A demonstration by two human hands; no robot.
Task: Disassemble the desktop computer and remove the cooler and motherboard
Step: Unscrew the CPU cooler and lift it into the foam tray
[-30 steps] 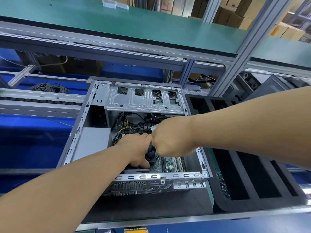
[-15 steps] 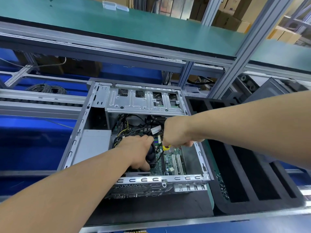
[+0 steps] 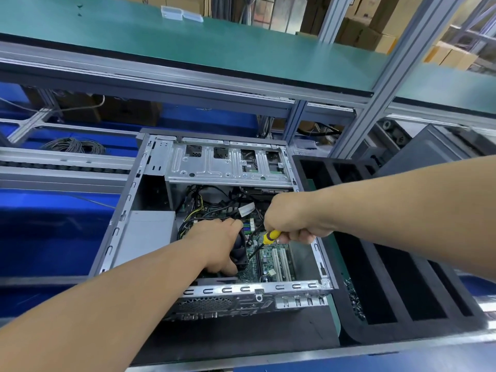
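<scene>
An open grey desktop case (image 3: 126, 210) lies on its side on the bench. Inside, the green motherboard (image 3: 271, 260) shows at the lower right, with black and yellow cables (image 3: 198, 208) above it. My left hand (image 3: 214, 242) reaches into the case and grips the black cooler fan (image 3: 240, 251), which it mostly hides. My right hand (image 3: 290, 218) holds a yellow-handled screwdriver (image 3: 269, 236); its dark shaft slants down-left toward the cooler's right edge. The tip is hard to make out.
A black foam tray (image 3: 397, 296) with long slots lies right of the case, small screws (image 3: 354, 299) along its left edge. A silver drive cage (image 3: 228, 165) spans the case top. Aluminium frame posts (image 3: 375, 98) and a green shelf (image 3: 214, 41) stand behind. Blue mat at left.
My right hand has drawn back to the right, away from my left hand, so the screwdriver's yellow handle and the motherboard now show. My left hand stays on the cooler.
</scene>
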